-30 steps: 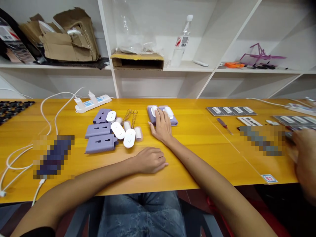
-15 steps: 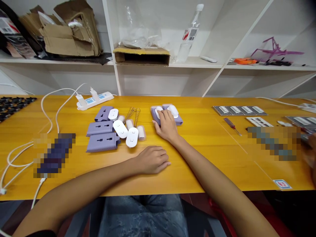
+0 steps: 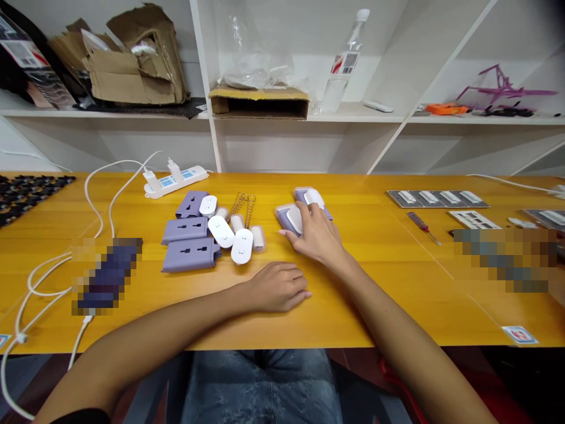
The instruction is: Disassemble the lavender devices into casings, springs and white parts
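My right hand (image 3: 320, 232) reaches over the nearer of two purple cases with white oval tops. Its thumb lies at the near side of that purple case (image 3: 285, 221), and its fingers bend over the top, covering part of it. Just behind, the other purple case (image 3: 327, 210) lies tilted, close to the fingertips. My left hand (image 3: 278, 287) rests on the table with its fingers curled together, nothing visible in it. Left of my hands are several purple shells (image 3: 189, 254), white oval caps (image 3: 242, 246), small white-and-pink cylinders (image 3: 258, 238) and coil springs (image 3: 250, 209).
A white power strip (image 3: 176, 181) with cables stands at the back left, near a blurred phone-like object (image 3: 110, 274). To the right lie a screwdriver (image 3: 424, 228) and a grey tray (image 3: 436, 199) of white parts. Shelves hold cardboard and a bottle (image 3: 342, 65).
The two purple cases, side by side before, now sit at an angle; the left one has shifted toward me under my right hand. My left hand stays put. The view has turned slightly left.
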{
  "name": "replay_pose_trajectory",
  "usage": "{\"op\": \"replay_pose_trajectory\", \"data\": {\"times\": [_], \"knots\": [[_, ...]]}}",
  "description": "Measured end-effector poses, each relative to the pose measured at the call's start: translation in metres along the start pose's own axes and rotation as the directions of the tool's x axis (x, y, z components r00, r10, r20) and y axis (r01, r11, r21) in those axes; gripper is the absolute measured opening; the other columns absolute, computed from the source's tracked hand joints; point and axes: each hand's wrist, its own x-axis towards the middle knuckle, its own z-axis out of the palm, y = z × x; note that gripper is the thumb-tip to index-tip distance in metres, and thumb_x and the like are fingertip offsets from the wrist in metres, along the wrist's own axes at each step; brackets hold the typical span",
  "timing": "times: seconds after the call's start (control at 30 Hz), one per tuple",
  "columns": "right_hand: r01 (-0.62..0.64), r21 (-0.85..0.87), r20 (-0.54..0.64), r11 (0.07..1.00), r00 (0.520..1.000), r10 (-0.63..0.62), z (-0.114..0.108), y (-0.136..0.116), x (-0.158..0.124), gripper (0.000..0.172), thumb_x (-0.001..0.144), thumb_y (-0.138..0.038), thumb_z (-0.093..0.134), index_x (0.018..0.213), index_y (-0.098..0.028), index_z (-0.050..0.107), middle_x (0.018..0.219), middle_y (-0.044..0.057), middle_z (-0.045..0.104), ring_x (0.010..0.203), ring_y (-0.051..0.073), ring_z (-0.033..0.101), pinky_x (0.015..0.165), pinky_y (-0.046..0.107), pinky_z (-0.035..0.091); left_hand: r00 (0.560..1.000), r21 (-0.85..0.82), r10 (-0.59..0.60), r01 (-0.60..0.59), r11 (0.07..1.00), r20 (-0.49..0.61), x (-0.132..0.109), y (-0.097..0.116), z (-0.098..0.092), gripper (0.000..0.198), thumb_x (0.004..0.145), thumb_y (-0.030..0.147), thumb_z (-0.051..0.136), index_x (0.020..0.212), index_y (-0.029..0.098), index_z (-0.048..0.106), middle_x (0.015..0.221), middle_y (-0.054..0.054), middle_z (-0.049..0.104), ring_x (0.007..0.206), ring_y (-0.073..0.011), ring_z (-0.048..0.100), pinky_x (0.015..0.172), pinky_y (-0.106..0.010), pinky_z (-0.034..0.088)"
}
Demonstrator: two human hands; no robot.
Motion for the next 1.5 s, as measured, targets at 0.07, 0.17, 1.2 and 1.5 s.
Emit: {"op": "replay_pose_trajectory", "data": {"times": [0.07,0.17,1.2,1.5], "knots": [[-0.026,-0.044,0.058,0.999,0.998,0.028,0.003,0.0,-0.002,0.082,0.095,-0.058,0.072,0.16,-0.014,0.047,0.138,0.03,0.062,0.123,0.053,0.065,0.091,0.062,0.059,1.0,0.006,0.002,-0.002,1.0,-0.002,0.0,0.0,0.0,0.037,0.114,0.04,0.054,0.089,0.017,0.07,0.084,-0.007,0.074,0.08,-0.0214,0.068,0.073,-0.037,0.05],[-0.065,-0.053,0.099,0.996,0.993,0.07,0.01,0.005,-0.003,0.083,0.093,-0.055,0.072,0.16,-0.012,0.047,0.13,0.031,0.067,0.111,0.052,0.072,0.085,0.06,0.059,1.0,0.017,0.004,-0.004,1.0,-0.003,0.0,0.0,0.0,0.037,0.113,0.039,0.054,0.089,0.017,0.07,0.084,-0.007,0.074,0.08,-0.0213,0.068,0.073,-0.037,0.049],[0.246,0.76,-0.277,0.602,0.96,-0.043,-0.004,-0.038,-0.029,0.117,0.09,-0.088,0.062,0.178,-0.025,0.016,0.128,0.016,0.07,0.117,0.039,0.072,0.096,0.058,0.064,0.844,-0.205,-0.274,0.199,0.958,-0.461,-0.008,-0.018,-0.054,0.113,0.099,0.074,0.066,0.176,0.017,0.007,0.169,-0.031,0.041,0.157,-0.0472,0.046,0.125,-0.066,0.047],[0.628,0.435,-0.542,0.646,0.755,-0.369,0.005,-0.026,-0.031,0.078,0.108,-0.055,0.054,0.176,-0.022,0.031,0.129,0.019,0.077,0.084,0.028,0.078,0.071,0.042,0.066,0.732,-0.54,-0.508,0.227,0.81,-0.455,-0.007,-0.009,-0.044,0.068,0.1,0.065,0.071,0.148,0.021,0.051,0.128,-0.015,0.066,0.114,-0.0323,0.066,0.102,-0.051,0.056]]}}
